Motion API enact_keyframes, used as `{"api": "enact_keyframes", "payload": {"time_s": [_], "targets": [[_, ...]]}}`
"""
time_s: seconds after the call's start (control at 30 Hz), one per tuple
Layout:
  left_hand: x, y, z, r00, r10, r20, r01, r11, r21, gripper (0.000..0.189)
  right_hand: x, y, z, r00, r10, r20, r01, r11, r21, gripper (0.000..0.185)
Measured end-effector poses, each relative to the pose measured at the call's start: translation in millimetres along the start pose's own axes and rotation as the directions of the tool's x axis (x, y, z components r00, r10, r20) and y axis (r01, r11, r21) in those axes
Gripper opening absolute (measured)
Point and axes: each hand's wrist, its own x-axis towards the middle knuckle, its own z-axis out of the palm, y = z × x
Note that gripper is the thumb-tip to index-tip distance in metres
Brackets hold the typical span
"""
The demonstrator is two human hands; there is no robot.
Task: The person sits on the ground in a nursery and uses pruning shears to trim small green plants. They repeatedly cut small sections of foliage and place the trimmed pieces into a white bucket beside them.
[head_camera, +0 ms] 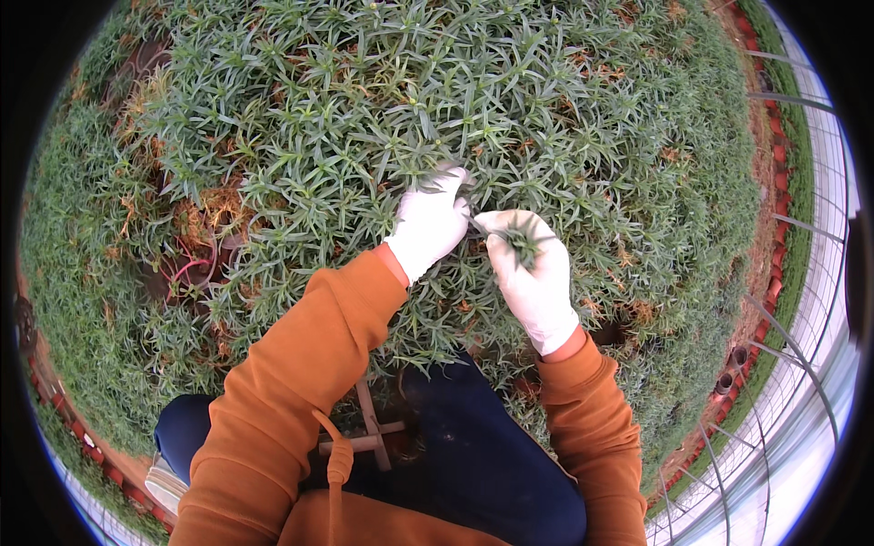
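Dense narrow-leaved green plants (437, 82) spread out in front of me. My left hand (430, 222), in a white glove, reaches into the foliage with its fingers curled. Leaves cover its fingertips, and what they grip cannot be made out. Close to its right, my right hand (536, 286), also white-gloved, holds a cut leafy shoot (522, 246) against its curled fingers. The shoot's rosette of leaves faces up at me. The right thumb and fingertips nearly meet the left thumb, with a thin dark piece of stem or leaf between them.
Dry brown growth (212, 215) and pink stems or tubing (191, 266) lie in a gap at left. A wooden frame (369, 440) stands between my knees. A whitish container (164, 481) sits at lower left. Red edging (778, 205) and metal hoops (792, 99) line the right side.
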Motion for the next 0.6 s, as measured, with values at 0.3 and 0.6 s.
{"api": "enact_keyframes", "payload": {"time_s": [0.3,0.6], "targets": [[-7,-3,2,0.997,-0.012,0.072,0.024,0.985,-0.169,0.042,31,19,-1,0.979,0.118,-0.164,-0.137,0.985,-0.109,0.029],[8,0,10,0.995,0.084,-0.062,-0.085,0.996,-0.011,0.024,40,29,-10,0.937,0.285,-0.203,-0.239,0.945,0.224,0.022]]}}
